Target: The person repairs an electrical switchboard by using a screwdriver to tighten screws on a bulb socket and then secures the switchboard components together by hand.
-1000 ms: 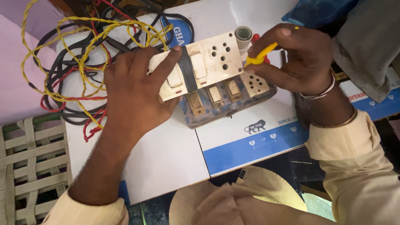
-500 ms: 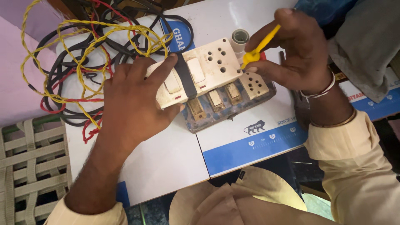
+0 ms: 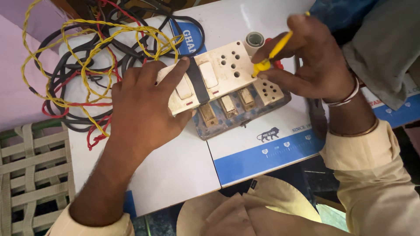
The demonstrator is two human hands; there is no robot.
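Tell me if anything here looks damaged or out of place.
The switch plate sits lifted and tilted off its blue box, baring the switch backs. The left hand steadies it; the right hand holds a yellow screwdriver. Wires lie tangled behind.

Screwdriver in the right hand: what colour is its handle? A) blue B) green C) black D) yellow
D: the right hand pinches a screwdriver with a yellow handle, its tip down at the edge of the cream switch plate that the left hand steadies.
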